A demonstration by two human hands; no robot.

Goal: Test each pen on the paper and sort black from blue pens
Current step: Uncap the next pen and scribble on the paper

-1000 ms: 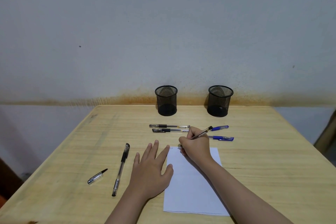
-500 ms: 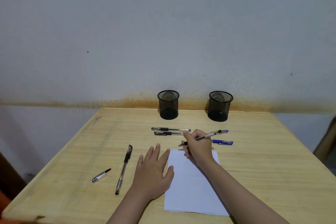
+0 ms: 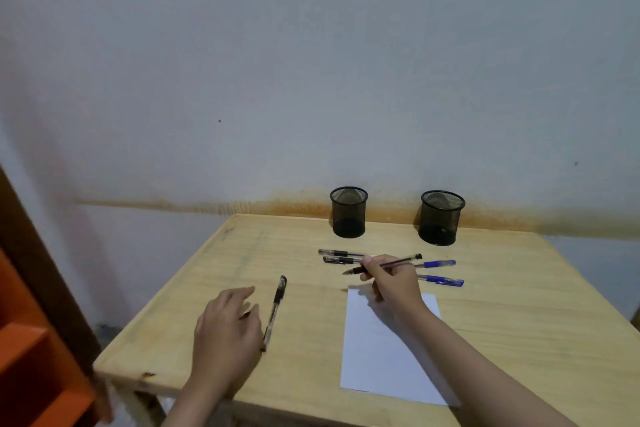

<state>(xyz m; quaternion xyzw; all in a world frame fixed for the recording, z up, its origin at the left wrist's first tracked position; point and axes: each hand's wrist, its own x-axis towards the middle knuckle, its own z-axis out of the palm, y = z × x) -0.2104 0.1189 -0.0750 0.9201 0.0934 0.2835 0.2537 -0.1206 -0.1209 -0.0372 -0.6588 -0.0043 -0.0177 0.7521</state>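
Uncapped pen [image 3: 384,265] pinched in right hand [image 3: 393,282] fingers [image 3: 367,262], above paper [image 3: 381,354].

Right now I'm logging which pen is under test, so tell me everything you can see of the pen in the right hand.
The pen is a slim stick pen with a clear barrel, a dark core and a dark end plug. It is uncapped, its tip pointing left. The right hand pinches it near the grip, holding it almost level above the table, just beyond the paper's far edge. Only the fingers touch it. Ink colour cannot be told.
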